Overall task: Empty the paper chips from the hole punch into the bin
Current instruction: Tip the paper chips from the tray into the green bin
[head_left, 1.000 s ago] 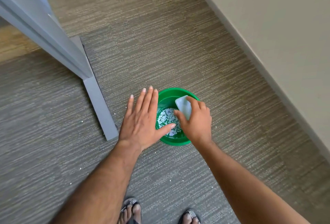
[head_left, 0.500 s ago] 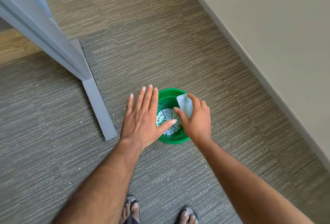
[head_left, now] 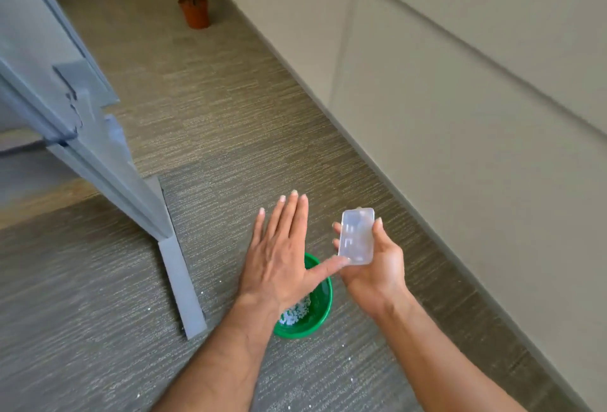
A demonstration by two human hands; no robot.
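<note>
Above the round green plastic bin (head_left: 320,310) of white paper chips (head_left: 295,311), the right hand (head_left: 371,267) cradles a clear, rounded-rectangular plastic chip tray (head_left: 357,236), while the left hand (head_left: 279,257) hovers flat, fingers spread, grasping nothing.

Your flat left hand (head_left: 279,257) covers most of the green bin (head_left: 320,310) below your fingers; only its right side stays open. The grey partition foot (head_left: 179,280) blocks the left; bare carpet (head_left: 377,280) lies rightward.
</note>
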